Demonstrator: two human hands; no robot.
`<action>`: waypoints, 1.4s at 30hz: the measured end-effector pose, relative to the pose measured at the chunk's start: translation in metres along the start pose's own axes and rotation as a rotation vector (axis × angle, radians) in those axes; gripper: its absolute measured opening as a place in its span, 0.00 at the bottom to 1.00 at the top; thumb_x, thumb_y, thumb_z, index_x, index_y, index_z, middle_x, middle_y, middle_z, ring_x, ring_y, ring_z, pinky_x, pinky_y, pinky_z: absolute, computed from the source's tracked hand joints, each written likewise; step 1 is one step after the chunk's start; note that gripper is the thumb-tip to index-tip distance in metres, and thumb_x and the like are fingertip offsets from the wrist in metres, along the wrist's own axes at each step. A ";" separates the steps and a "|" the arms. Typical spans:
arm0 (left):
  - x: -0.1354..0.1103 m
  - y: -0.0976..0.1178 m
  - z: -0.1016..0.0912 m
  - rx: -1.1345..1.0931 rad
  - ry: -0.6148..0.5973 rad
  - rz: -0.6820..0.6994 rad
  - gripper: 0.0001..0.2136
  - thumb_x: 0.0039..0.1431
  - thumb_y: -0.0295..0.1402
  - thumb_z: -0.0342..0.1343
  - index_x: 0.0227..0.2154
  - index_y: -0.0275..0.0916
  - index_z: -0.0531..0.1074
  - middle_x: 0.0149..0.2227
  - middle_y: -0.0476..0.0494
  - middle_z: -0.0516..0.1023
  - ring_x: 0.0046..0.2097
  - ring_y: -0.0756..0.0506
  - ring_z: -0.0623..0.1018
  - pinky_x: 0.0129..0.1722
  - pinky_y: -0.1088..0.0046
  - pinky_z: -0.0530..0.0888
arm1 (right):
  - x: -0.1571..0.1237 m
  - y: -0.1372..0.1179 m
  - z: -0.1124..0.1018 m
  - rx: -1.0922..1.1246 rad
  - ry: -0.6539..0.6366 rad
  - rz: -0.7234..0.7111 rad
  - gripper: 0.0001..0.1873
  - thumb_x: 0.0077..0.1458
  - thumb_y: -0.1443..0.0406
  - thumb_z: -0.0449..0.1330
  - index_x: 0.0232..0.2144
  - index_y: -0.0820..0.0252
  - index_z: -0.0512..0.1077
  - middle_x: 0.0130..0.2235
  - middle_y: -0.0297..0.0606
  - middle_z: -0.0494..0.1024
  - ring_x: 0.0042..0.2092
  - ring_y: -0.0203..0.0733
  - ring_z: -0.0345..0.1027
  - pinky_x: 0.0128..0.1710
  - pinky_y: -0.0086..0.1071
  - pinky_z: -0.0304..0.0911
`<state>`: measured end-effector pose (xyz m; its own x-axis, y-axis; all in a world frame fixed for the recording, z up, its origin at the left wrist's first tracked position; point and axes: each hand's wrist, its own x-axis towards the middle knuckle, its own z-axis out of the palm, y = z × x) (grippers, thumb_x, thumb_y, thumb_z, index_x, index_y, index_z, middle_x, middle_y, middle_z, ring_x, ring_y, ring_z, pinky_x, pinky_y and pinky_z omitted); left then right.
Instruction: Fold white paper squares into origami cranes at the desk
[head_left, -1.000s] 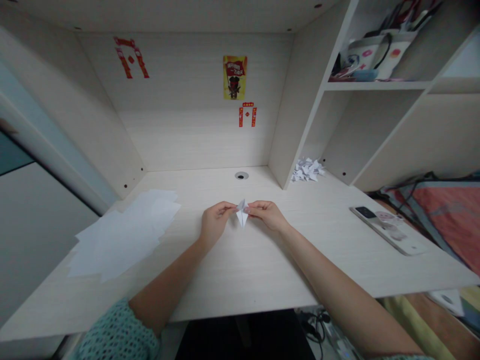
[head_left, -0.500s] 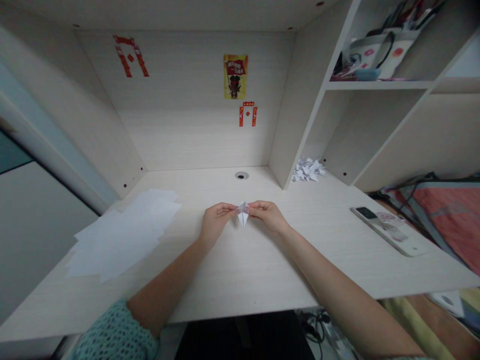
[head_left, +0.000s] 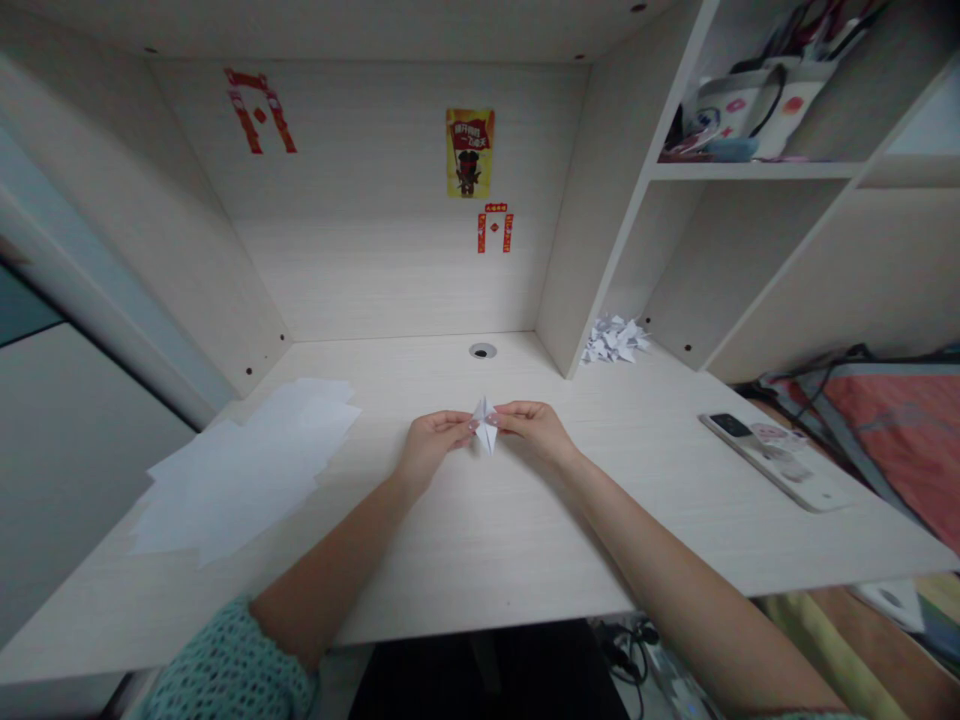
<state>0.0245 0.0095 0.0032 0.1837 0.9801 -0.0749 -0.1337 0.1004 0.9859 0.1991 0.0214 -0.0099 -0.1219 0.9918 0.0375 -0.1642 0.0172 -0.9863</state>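
A small folded piece of white paper (head_left: pixel 486 430), pointed at top and bottom, is held up between my two hands over the middle of the desk. My left hand (head_left: pixel 436 445) pinches its left edge between thumb and fingers. From the other side, my right hand (head_left: pixel 534 430) pinches the right edge the same way. The fingertips cover parts of the paper's sides, so the folds there are hidden.
Loose white paper sheets (head_left: pixel 251 470) lie overlapping on the desk (head_left: pixel 465 560) to the left. Several small folded papers (head_left: pixel 616 340) are heaped beyond the divider. A phone (head_left: pixel 772 465) rests at the right. Cups with pens (head_left: pixel 787 105) stand on a shelf.
The folded paper now reaches slightly higher at the top, its upper point standing more upright and narrower between my fingers. Both hands keep their pinch and have hardly moved.
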 end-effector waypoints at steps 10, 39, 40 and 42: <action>0.001 -0.001 0.001 -0.084 0.033 0.011 0.17 0.41 0.37 0.64 0.34 0.35 0.72 0.34 0.41 0.78 0.35 0.47 0.76 0.40 0.68 0.71 | -0.002 -0.001 0.006 0.020 0.018 -0.042 0.14 0.36 0.58 0.67 0.27 0.60 0.77 0.27 0.36 0.78 0.26 0.34 0.66 0.31 0.30 0.60; 0.004 -0.008 0.003 0.109 -0.049 0.095 0.18 0.46 0.37 0.60 0.41 0.35 0.74 0.40 0.39 0.78 0.37 0.47 0.77 0.37 0.73 0.71 | -0.004 0.000 0.009 -0.141 0.082 -0.212 0.14 0.40 0.60 0.65 0.32 0.59 0.78 0.36 0.42 0.80 0.35 0.43 0.72 0.38 0.35 0.64; 0.004 -0.009 0.003 0.107 -0.048 0.103 0.18 0.46 0.37 0.60 0.41 0.35 0.74 0.40 0.40 0.78 0.37 0.47 0.77 0.38 0.73 0.71 | -0.004 0.000 0.009 -0.152 0.082 -0.220 0.14 0.40 0.60 0.65 0.32 0.59 0.78 0.36 0.42 0.80 0.35 0.43 0.72 0.38 0.35 0.64; 0.005 -0.010 0.003 0.112 -0.037 0.128 0.18 0.46 0.37 0.60 0.41 0.35 0.74 0.38 0.40 0.79 0.36 0.46 0.77 0.39 0.71 0.72 | -0.005 0.000 0.010 -0.160 0.081 -0.227 0.14 0.41 0.60 0.64 0.32 0.60 0.78 0.35 0.42 0.80 0.34 0.43 0.71 0.36 0.35 0.64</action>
<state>0.0295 0.0127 -0.0063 0.2081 0.9765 0.0561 -0.0493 -0.0468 0.9977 0.1902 0.0154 -0.0081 -0.0203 0.9671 0.2535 -0.0206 0.2531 -0.9672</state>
